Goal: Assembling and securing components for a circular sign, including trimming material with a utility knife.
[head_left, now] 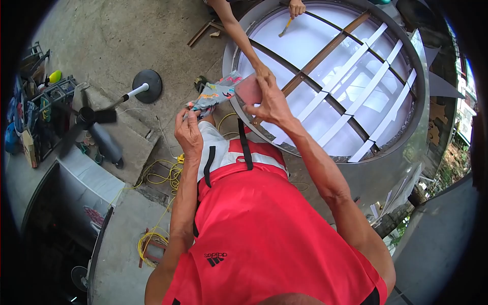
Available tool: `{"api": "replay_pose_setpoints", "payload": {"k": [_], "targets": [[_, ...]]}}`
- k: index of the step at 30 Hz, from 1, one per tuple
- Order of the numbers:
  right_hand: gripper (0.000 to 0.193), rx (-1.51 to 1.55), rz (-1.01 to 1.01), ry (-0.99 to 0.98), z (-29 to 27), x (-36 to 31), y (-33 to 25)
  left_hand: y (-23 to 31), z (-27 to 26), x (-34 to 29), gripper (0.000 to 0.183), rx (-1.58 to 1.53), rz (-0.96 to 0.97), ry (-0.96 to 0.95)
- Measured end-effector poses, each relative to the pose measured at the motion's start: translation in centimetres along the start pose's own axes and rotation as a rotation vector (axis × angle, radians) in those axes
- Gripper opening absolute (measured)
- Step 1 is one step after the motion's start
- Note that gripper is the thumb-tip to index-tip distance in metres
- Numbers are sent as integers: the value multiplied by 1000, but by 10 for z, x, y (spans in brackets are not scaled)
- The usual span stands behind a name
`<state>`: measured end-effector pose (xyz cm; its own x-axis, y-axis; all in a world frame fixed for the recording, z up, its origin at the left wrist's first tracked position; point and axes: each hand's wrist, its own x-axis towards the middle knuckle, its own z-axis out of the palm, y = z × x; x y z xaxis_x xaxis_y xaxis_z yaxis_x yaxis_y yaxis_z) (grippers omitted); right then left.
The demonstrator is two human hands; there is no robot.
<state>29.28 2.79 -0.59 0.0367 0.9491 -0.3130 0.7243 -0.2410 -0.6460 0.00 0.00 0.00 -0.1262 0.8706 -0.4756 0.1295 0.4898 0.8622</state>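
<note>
My left hand [189,134] is closed, pinching a grey patterned cloth [211,97] with orange, red and teal marks. Between the thumb and fingers of my right hand [270,104] is a flat, dull-red piece [249,90]; its kind I cannot make out. The two items meet or overlap in front of me. Both hands are at the near left rim of a large round frame [423,76] with a white panel, dark crossbars and white strips. A co-worker's forearm [236,33] reaches down to my right hand, its fingers mostly hidden there.
The co-worker's other hand [297,7] holds a yellow-handled brush [285,26] over the panel. At left stand a fan [87,116] and its round black base [147,86]. Yellow cable [170,175] lies coiled on the concrete floor [122,46]. A small angled metal piece [203,31] lies beyond.
</note>
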Motion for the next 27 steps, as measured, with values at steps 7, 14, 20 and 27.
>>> {"api": "replay_pose_setpoints", "payload": {"k": [7,14,20,27], "targets": [[89,-356,159,25,-21,156,125,-186,-44,36,50,968,-50,89],[75,-467,121,-125,73,289,246,-306,-46,26,83,1193,-408,-212],[54,-558,135,-227,124,350,300,-329,-17,22,82,1273,-478,-101],[33,-641,222,-419,120,393,305,-313,6,45,73,1340,-574,-77]]}}
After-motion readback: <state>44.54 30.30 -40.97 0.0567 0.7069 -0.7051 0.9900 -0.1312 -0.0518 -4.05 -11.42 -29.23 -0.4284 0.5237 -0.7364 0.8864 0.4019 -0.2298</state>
